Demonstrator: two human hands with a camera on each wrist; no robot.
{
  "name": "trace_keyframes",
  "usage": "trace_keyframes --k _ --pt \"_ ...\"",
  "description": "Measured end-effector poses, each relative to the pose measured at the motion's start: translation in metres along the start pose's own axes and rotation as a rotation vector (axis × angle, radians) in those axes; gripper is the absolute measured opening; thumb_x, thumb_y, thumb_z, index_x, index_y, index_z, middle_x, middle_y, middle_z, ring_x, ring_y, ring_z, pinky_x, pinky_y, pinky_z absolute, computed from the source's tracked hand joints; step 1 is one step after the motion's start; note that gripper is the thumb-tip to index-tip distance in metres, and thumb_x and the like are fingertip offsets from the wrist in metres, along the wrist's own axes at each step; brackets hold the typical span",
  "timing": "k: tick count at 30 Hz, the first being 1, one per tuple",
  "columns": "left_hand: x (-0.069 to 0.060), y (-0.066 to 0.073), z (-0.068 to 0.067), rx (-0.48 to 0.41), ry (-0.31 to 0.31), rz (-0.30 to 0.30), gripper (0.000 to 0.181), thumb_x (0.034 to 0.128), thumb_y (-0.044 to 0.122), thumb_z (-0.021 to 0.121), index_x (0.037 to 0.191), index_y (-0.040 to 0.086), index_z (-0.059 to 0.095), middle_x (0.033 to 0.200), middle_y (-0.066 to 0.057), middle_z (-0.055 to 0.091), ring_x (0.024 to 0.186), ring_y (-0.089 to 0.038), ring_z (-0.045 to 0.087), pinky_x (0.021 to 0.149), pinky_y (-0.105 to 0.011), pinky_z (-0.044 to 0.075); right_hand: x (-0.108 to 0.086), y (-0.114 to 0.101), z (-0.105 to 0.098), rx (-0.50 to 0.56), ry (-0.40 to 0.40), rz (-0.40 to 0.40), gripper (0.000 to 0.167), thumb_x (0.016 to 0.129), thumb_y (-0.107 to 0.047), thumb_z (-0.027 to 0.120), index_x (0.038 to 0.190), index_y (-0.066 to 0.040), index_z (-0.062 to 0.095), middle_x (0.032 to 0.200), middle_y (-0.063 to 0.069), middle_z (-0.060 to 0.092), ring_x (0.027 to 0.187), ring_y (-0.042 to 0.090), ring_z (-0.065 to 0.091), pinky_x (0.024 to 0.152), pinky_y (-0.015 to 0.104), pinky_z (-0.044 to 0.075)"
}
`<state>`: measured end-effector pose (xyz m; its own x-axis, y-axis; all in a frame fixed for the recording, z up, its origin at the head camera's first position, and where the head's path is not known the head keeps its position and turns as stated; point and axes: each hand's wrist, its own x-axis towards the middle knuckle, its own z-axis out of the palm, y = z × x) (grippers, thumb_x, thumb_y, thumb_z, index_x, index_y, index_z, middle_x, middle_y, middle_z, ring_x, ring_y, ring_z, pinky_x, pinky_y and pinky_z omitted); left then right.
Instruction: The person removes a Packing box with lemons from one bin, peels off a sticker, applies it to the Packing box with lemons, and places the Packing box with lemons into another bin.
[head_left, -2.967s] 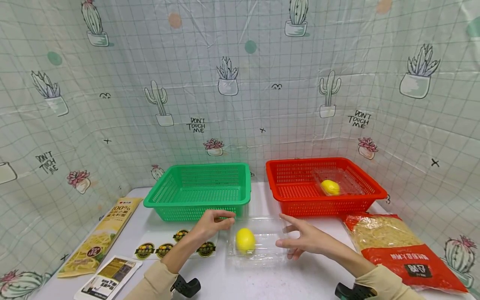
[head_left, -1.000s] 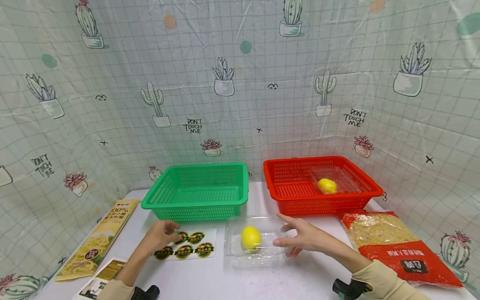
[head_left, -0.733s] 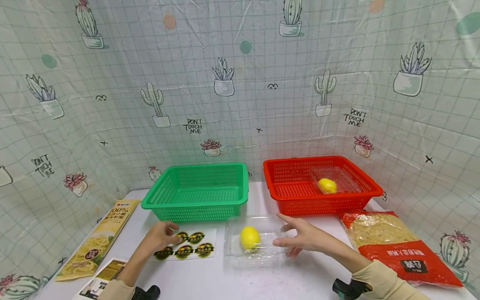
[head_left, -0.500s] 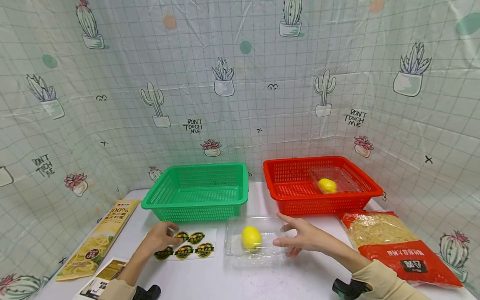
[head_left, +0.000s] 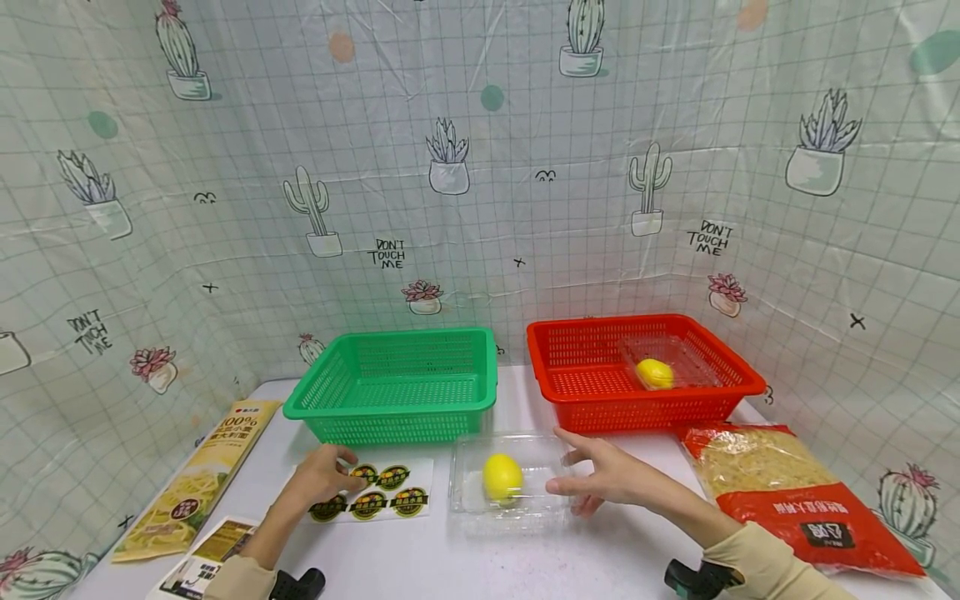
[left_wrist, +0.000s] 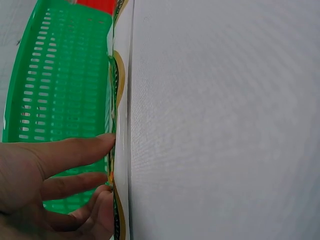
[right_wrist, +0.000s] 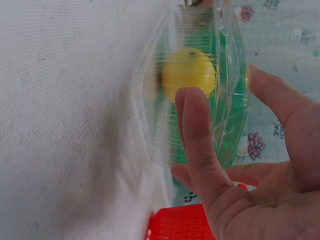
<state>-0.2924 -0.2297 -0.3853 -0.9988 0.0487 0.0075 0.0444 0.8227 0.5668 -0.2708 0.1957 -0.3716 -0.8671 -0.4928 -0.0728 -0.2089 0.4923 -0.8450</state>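
A clear plastic clamshell box [head_left: 534, 457] lies closed on the table with a yellow lemon [head_left: 502, 478] inside. My right hand [head_left: 611, 473] touches its right end with fairly straight, spread fingers. In the right wrist view, the thumb meets the lid edge while the fingers [right_wrist: 197, 120] lie along the end wall. Further left, a sheet of round black-and-gold stickers [head_left: 422, 467] lies flat. My left hand [head_left: 321, 473] is over its left part, covering some of the stickers. Thumb [left_wrist: 102, 144] and fingertips touch the sheet, a gap between them; whether a sticker edge is lifted cannot be seen.
Behind the sheet stands a green basket [head_left: 390, 427]. A red basket [head_left: 637, 414] at the back right holds another clear box with a lemon [head_left: 655, 374]. A yellow noodle packet [head_left: 197, 487] and a white-edged packet [head_left: 202, 562] lie left; a red pasta bag [head_left: 806, 500] lies right.
My left hand has moved left from the box to the sticker sheet and has stayed there for the last second. The lemon sits slightly further right in the box. My right hand has kept its place.
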Motion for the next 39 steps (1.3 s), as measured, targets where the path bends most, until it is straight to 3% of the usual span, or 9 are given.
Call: trace_keyframes --k 17,23,32,39 --pt "0.0025 -0.0008 0.0011 -0.001 -0.001 -0.015 0.031 0.0778 0.013 0.080 0.101 -0.001 0.068 0.093 -0.012 0.066 0.083 -0.022 0.061 0.067 -0.036 0.052 -0.0006 0.0003 0.0011 -0.001 -0.002 0.003 0.094 0.087 -0.039 0.074 0.156 -0.003 0.021 0.138 0.035 0.048 0.067 0.022 0.072 0.065 0.036 0.060" --pt "0.0026 -0.0013 0.0023 -0.025 0.010 -0.010 0.026 0.0786 0.008 0.079 0.099 0.000 0.066 0.088 -0.010 0.064 0.076 -0.020 0.058 0.061 -0.032 0.047 -0.0002 0.0005 0.0003 0.002 -0.004 0.001 0.094 0.087 -0.038 0.074 0.156 -0.004 0.020 0.138 0.036 0.048 0.067 0.022 0.072 0.064 0.036 0.060" --pt "0.0013 -0.0009 0.0034 -0.063 0.022 0.012 0.016 0.0853 -0.006 0.060 0.100 -0.003 0.066 0.081 -0.009 0.062 0.058 -0.015 0.055 0.050 -0.027 0.045 -0.0005 -0.0006 0.0012 0.002 0.003 0.005 0.094 0.086 -0.038 0.074 0.156 -0.004 0.021 0.138 0.036 0.048 0.067 0.023 0.072 0.064 0.037 0.060" --pt "0.0002 0.0007 0.0022 -0.094 0.025 -0.003 0.019 0.0888 -0.006 0.053 0.104 -0.005 0.064 0.081 -0.011 0.063 0.059 -0.017 0.058 0.050 -0.028 0.046 -0.0004 -0.0007 0.0015 0.006 0.007 0.005 0.095 0.086 -0.038 0.075 0.156 -0.004 0.021 0.138 0.036 0.047 0.067 0.023 0.072 0.064 0.037 0.060"
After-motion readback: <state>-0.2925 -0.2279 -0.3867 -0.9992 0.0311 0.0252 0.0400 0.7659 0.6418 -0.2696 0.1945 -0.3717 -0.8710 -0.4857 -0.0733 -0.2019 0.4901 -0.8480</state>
